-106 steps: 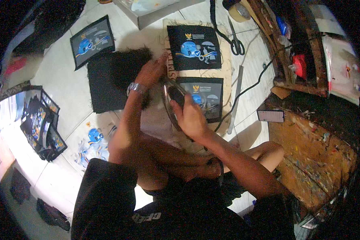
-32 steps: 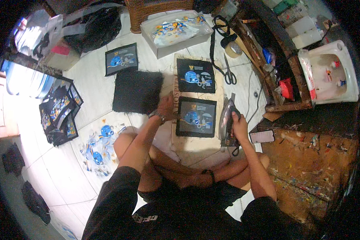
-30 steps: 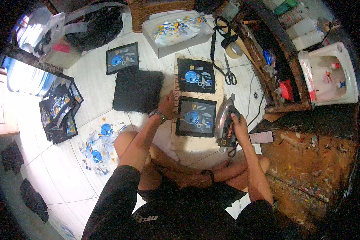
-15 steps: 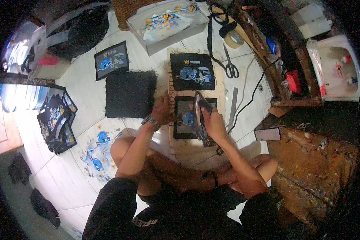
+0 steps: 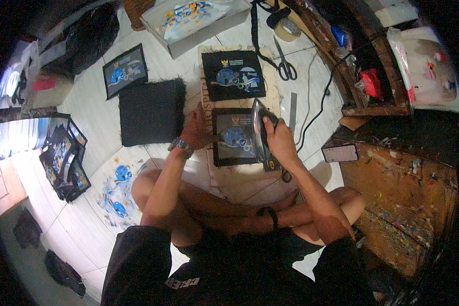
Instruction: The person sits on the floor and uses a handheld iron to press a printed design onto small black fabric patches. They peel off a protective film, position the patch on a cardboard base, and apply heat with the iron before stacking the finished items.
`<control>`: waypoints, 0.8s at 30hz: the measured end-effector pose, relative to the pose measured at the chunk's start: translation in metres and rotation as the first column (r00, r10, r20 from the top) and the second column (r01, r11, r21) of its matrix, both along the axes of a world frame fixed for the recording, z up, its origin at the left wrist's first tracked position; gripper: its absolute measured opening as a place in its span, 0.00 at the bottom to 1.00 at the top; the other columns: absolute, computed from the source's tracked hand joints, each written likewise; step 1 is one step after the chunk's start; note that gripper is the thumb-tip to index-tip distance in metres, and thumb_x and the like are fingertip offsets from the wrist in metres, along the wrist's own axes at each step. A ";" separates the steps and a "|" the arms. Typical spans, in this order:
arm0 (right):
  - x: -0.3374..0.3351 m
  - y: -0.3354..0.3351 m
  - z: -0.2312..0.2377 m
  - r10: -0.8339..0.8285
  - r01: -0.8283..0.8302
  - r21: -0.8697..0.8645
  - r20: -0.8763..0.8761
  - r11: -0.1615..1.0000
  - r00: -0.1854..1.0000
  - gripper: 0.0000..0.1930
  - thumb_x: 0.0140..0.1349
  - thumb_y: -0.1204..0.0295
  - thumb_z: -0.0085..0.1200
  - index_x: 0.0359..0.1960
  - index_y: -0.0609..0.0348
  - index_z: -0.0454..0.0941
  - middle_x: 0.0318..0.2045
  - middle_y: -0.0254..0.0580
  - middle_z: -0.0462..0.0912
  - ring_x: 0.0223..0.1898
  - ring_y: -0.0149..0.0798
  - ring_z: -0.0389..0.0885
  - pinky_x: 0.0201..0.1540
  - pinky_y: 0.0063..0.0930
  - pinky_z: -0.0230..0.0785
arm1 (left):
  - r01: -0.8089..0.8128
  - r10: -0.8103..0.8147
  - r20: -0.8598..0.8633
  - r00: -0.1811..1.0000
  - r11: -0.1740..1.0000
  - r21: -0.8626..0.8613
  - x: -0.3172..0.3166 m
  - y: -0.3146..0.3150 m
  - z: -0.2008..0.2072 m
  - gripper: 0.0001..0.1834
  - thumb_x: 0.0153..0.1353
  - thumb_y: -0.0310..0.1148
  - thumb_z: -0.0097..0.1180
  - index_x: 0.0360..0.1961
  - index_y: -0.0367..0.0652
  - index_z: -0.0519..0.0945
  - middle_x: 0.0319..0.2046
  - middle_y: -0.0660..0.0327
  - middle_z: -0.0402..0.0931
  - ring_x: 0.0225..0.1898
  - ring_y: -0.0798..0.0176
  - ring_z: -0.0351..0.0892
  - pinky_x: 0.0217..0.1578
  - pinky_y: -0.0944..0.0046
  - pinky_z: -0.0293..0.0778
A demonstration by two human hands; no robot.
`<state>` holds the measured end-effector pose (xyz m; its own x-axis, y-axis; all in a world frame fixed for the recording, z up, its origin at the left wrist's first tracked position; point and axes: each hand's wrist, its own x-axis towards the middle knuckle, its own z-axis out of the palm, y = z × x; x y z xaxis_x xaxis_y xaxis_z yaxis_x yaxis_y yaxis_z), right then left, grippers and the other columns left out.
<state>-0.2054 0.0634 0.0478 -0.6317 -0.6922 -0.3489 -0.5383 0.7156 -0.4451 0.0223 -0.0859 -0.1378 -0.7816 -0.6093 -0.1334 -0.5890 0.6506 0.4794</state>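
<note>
1. Sitting cross-legged on the floor, seen from the head camera, the person wraps the right hand [image 5: 279, 138] around the handle of a clothes iron [image 5: 260, 133], fingers clamped on it, its shiny soleplate tilted on edge.
2. Just left of those fingers lies a black printed patch [image 5: 233, 137] with a blue emblem, on a beige cloth mat [image 5: 238, 176].
3. The left hand [image 5: 195, 130] presses the patch's left edge; whether its fingers are spread or together cannot be told.
4. Beyond the fingertips lies a second black patch [image 5: 233, 75], with a plain black fabric square [image 5: 151, 110] to the left.
5. Scissors [image 5: 284, 65] and a tape roll [image 5: 289, 28] lie further off to the right.
6. Pale floor tiles [image 5: 81, 224] surround everything; a paint-spattered wooden bench [image 5: 398, 188] stands at the right.
</note>
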 end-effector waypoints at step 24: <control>0.014 0.035 0.005 0.035 -0.039 -0.046 -0.072 0.998 0.997 0.33 0.73 0.48 0.44 0.38 0.77 0.76 0.31 0.77 0.80 0.39 0.73 0.81 0.43 0.57 0.73 | -0.168 0.185 -0.021 0.983 0.931 0.323 -0.012 0.002 0.046 0.74 0.39 0.50 0.81 0.75 0.35 0.39 0.64 0.32 0.59 0.64 0.31 0.66 0.62 0.47 0.71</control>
